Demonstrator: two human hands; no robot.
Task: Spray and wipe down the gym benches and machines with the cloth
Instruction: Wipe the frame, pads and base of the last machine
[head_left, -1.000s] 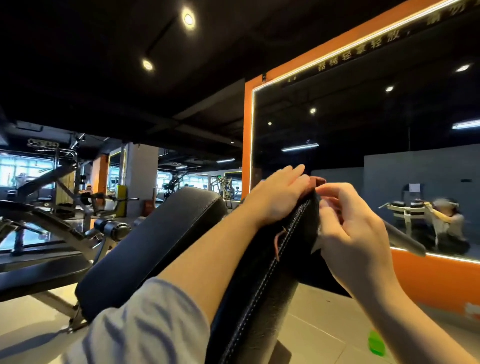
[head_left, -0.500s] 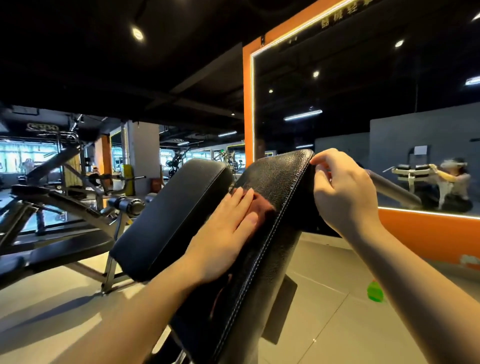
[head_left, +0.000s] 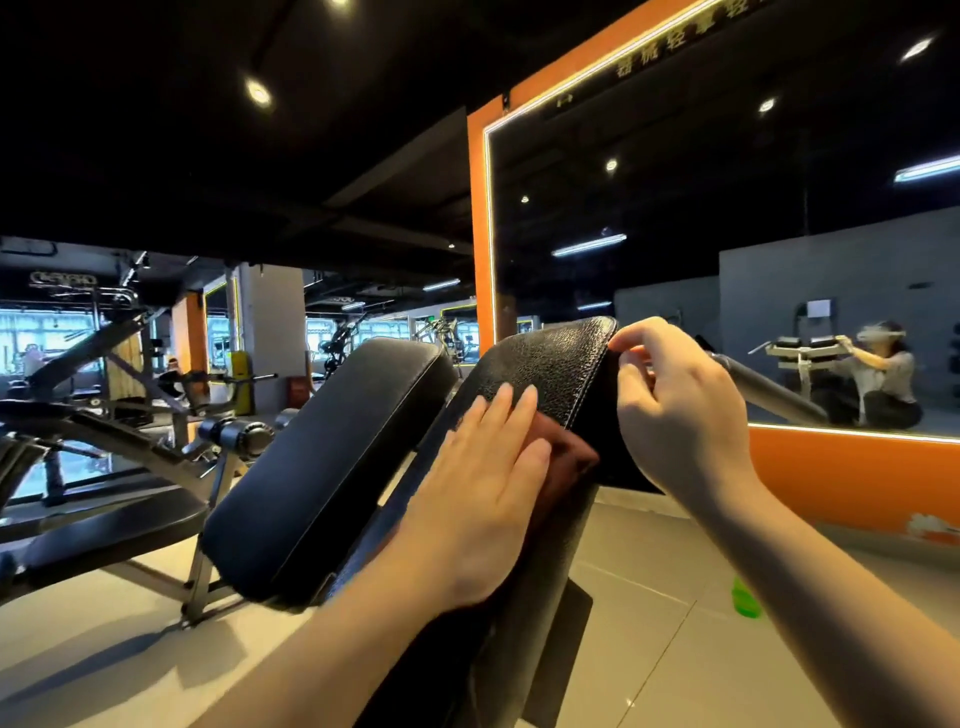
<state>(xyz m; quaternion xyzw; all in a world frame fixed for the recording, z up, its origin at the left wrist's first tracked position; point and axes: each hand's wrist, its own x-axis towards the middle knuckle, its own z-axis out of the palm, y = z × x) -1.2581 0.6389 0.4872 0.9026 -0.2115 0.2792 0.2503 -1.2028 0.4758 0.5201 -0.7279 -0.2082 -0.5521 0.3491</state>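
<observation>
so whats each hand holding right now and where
The right hand pinches the top right edge of the black pad. The left hand grips nothing; its flat fingers press the reddish cloth onto the pad's face.

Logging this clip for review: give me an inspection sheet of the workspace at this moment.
Surface: tilted black pad, stitched along its right edge.
Job's things: reddish cloth on the pad; green bottle on the floor tiles.
Clutter: nothing seen.
Grippers: left hand presses the cloth flat; right hand pinches the pad's top corner.
Cables: nothing seen.
Surroundings: second black pad at left, orange-framed mirror, gym machines behind.
</observation>
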